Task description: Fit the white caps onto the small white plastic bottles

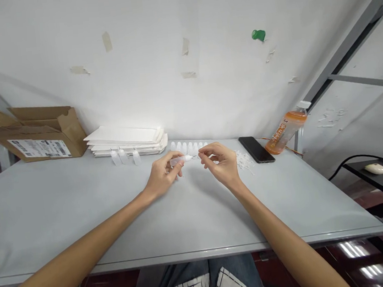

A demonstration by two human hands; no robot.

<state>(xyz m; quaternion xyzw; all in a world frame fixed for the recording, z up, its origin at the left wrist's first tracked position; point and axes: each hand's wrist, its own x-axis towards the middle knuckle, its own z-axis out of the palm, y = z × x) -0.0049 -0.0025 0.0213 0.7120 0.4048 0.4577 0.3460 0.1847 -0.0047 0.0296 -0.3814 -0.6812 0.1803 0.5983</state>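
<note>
My left hand (164,172) is closed around a small translucent needle-tip bottle (180,160), held on its side with the thin needle pointing right. Close to the needle's end, my right hand (220,162) has its thumb and forefinger pinched together; what they hold is too small to make out. Several similar white bottles (190,147) stand in a row behind my hands, partly hidden. To the left, three needle-tip bottles (123,157) stand upright. Small white pieces (244,160) lie in a loose pile beside my right hand.
An open cardboard box (41,133) and a stack of white sheets or trays (125,139) sit at the back left of the grey table (193,221). At the right are a black phone (256,149) and a tilted bottle of orange drink (285,130), near the metal frame.
</note>
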